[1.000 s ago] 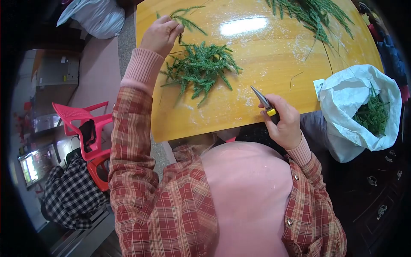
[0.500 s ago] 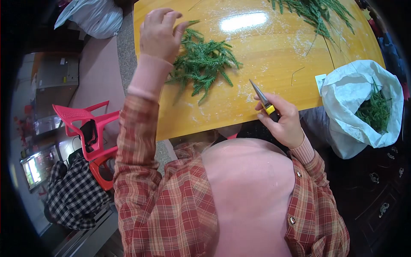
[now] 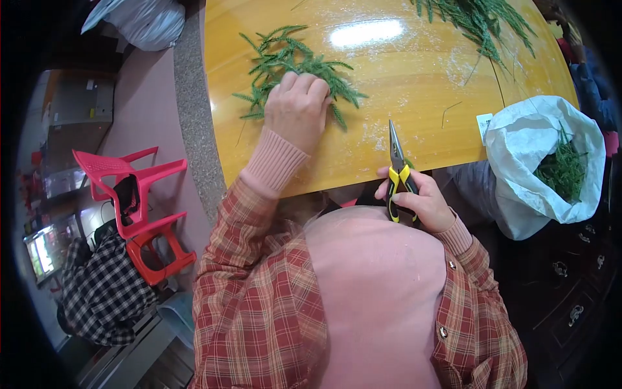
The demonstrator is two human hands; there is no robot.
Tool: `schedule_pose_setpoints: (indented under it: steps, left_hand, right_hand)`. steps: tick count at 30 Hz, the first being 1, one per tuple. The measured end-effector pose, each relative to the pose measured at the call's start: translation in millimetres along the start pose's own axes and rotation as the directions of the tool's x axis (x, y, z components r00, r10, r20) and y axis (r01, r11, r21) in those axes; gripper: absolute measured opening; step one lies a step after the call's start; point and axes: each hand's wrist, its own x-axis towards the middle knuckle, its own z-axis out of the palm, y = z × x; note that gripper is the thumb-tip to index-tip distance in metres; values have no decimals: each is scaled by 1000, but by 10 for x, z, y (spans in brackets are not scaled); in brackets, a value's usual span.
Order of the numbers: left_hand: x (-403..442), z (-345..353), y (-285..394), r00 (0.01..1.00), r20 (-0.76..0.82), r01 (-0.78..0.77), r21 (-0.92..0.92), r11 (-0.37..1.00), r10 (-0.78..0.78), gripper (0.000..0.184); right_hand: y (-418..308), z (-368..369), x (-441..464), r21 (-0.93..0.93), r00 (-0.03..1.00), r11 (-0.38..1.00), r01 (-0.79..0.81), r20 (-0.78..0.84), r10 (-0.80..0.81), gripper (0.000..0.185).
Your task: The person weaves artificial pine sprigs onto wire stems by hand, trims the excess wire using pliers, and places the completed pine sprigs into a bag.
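Observation:
My left hand (image 3: 297, 110) is closed with curled fingers on a pile of green artificial fir sprigs (image 3: 278, 61) on the wooden table. The palm side is hidden, so how many stems it grips I cannot tell. In my right hand (image 3: 424, 201), at the table's front edge, is a pair of needle-nose pliers (image 3: 396, 155) with yellow and black handles. Their tips point away from me and look closed. A small bit of green shows beside the pliers, near my right fingers.
More long green sprigs (image 3: 479, 26) lie at the table's far right. A white sack (image 3: 512, 149) holding greenery stands by the right edge. White flecks and a thin stem (image 3: 451, 113) lie on the tabletop (image 3: 389, 78). Left of the table are a pink chair (image 3: 139, 188) and a red stool (image 3: 159, 253).
My left hand has come down and right from the far left corner onto the sprigs, its fingers now curled in. The pliers have turned more upright, with both handles showing.

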Motion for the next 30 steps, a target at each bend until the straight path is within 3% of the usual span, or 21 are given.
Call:
schedule_pose_setpoints:
  steps: [4,9,12,13,17,23,26,29,30]
  left_hand:
    - [-223,-168,64,991,-122,-83,-169,982,63,14]
    - [-532,-272,169,980,-186,-124,-292,948,71,14]
    - [-642,-277,211,978,-151,-185,-329,926,141,16]
    - [-663,-265,239,973,-157,-211,-330,920,167,17]
    - [-770,-121,372,958,-181,-276,-348,896,224,19]
    - [-750,-169,491,960,-92,-279,-351,894,264,20]
    - [-747,-185,519,977,-6,-194,-459,867,215,20]
    - [-772,-179,551,996,74,90,-693,715,-54,17]
    - [-770,-173,556,977,136,208,-783,586,-165,16]
  right_hand:
    - [-8,45,14,-150,994,988,37,108,-21,35]
    - [-14,9,29,-143,988,983,118,113,-103,28]
    - [-11,54,26,13,985,986,167,34,-167,30]
    - [-14,92,34,204,988,969,141,33,-151,31]
    - [-57,159,141,221,953,928,301,-23,-303,32]
    - [-117,244,135,238,973,951,198,71,-220,30]
    - [-121,276,120,182,979,967,181,59,-194,29]
    - [-97,311,111,75,968,965,251,-33,-250,29]
    - [-80,314,122,35,958,958,285,-48,-283,29]
